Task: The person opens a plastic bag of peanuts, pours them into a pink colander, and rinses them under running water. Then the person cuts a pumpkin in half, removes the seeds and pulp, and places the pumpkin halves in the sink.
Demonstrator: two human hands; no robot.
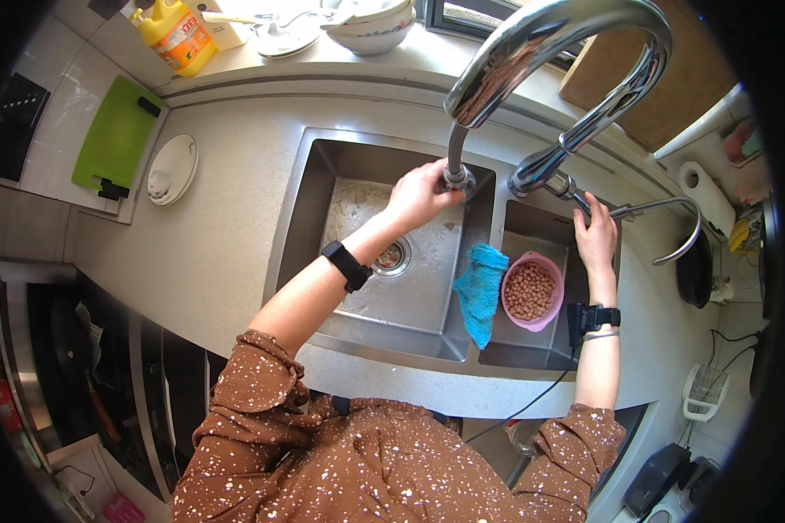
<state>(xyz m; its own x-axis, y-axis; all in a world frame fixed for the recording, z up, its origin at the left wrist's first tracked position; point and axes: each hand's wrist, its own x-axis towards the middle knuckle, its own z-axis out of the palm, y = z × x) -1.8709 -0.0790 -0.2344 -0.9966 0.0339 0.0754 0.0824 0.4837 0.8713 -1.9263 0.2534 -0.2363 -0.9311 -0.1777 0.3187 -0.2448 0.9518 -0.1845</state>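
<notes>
My left hand (pixel 422 196) grips the spray head (pixel 458 180) of a pull-down chrome faucet (pixel 562 72), over the back right of the large steel sink basin (pixel 392 287). At the lever by the faucet's base is my right hand (pixel 595 235), its fingertips touching the lever; whether they close around it cannot be told. A pink plastic colander (pixel 560 307) of peanuts (pixel 528 291) sits in the smaller basin. Over the divider between the basins hangs a blue cloth (pixel 481 294). Whether water runs cannot be told.
A thin curved tap (pixel 687 242) arches at the right, near a paper towel roll (pixel 706 193). White plates (pixel 175 163) lie on the left counter by a green cutting board (pixel 118 140). Stacked bowls (pixel 373 36) and a yellow bottle (pixel 176 39) stand on the back ledge. A cable hangs from my right wrist.
</notes>
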